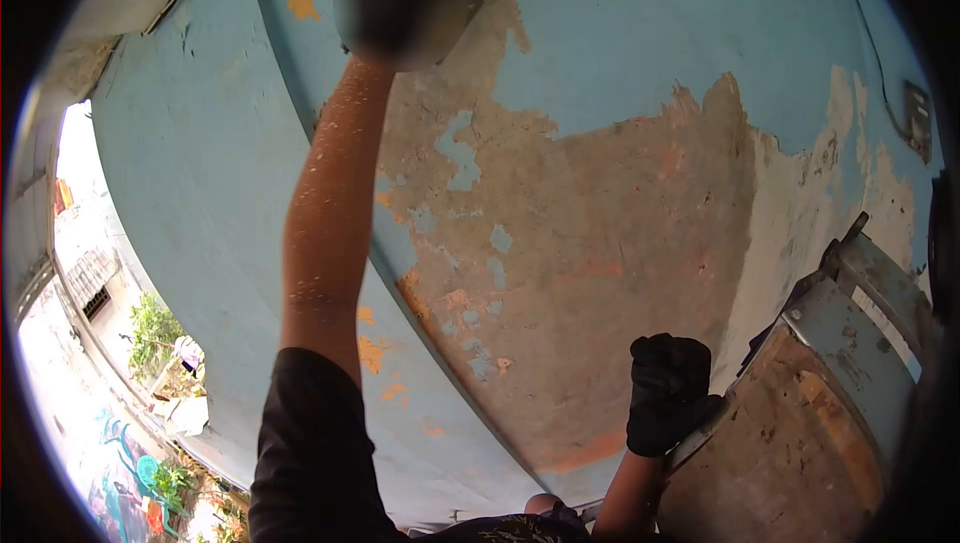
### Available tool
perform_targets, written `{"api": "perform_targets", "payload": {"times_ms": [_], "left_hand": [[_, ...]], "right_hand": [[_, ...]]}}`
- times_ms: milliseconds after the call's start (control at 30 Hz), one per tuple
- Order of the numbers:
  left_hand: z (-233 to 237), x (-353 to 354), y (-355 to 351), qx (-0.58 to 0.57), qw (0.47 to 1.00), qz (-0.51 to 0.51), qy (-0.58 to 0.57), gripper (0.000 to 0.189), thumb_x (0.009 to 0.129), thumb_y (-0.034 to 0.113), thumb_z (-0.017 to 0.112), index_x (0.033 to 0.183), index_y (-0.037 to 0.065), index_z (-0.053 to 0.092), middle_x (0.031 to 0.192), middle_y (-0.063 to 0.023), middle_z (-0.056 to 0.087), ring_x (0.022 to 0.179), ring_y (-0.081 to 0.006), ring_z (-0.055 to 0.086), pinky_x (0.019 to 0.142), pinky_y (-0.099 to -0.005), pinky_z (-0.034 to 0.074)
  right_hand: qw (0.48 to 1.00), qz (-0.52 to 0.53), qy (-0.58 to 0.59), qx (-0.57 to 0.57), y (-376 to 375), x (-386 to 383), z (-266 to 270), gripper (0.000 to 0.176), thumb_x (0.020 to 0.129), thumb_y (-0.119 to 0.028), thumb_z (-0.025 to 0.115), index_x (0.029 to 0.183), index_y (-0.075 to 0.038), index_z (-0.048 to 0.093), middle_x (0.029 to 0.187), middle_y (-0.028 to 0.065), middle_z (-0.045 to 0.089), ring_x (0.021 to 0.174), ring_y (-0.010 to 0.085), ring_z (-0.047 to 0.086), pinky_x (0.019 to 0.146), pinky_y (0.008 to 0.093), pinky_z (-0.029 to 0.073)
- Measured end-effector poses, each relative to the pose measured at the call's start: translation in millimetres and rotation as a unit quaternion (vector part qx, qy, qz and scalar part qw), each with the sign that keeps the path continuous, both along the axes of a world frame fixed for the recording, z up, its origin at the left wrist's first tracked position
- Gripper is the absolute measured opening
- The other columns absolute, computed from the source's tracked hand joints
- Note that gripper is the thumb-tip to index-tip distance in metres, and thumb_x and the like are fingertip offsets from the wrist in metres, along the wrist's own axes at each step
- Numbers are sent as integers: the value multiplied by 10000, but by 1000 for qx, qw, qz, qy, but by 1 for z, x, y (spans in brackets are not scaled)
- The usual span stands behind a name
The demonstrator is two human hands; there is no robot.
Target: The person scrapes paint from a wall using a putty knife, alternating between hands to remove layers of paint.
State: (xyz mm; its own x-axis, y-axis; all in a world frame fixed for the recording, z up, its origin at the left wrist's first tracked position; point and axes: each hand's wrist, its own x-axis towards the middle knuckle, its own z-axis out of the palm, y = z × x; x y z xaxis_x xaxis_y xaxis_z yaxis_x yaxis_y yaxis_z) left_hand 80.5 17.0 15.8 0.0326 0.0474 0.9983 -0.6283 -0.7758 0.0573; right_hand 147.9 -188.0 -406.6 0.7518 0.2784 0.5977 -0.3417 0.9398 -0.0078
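My left hand (400, 8), in a dark glove, is raised high against the peeling wall (620, 213). A blur covers most of it, so its fingers and anything in them are hidden; a bit of green shows at its top edge. Pale specks dot the bare forearm below. Lower down on the right, my right hand (670, 393) wears a black glove, its fingers curled in and its thumb out to the side. Nothing shows in it. It is beside the edge of a worn piece of furniture (780, 433).
Blue paint (640, 33) surrounds a large bare brownish patch on the wall. At the right are a metal frame (880, 283) and a wall switch box (917, 123) with a cable. An opening at the left shows plants (153, 333) outside.
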Motion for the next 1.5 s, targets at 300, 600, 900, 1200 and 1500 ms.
{"api": "perform_targets", "payload": {"times_ms": [300,600,900,1200,1500], "left_hand": [[-71,13,16,57,987,104,110,310,991,248,624,1173,-2,641,1004,-90,716,835,-155,694,729,-321,578],[-79,-3,11,62,989,103,86,239,956,205,660,1085,5,679,851,-66,700,749,-167,700,684,-309,575],[-111,14,57,19,990,90,111,292,996,272,615,1141,19,641,954,-53,690,783,-146,669,735,-325,559],[-44,0,30,205,949,241,-8,126,951,135,666,1029,39,645,870,-53,680,750,-131,672,679,-300,558],[-70,12,26,-14,996,5,87,222,951,197,668,1043,-4,659,804,-79,668,727,-160,674,691,-317,569]], "right_hand": [[990,123,-23,-72,-5,16,-23,534,722,-405,867,914,-19,552,888,60,466,811,126,441,678,190,402],[998,57,31,-25,-8,-8,-3,499,725,-382,853,880,-33,533,846,41,450,766,124,441,685,216,428],[992,-96,-75,38,13,8,-24,790,933,-615,586,1213,121,526,888,133,541,730,132,449,603,181,356],[978,-176,-92,-58,14,9,-18,826,952,-681,476,1182,110,544,897,178,588,727,167,493,655,292,434],[983,-104,-48,-145,4,17,-35,801,927,-664,542,1135,109,560,851,107,516,751,200,486,698,360,439]]}}
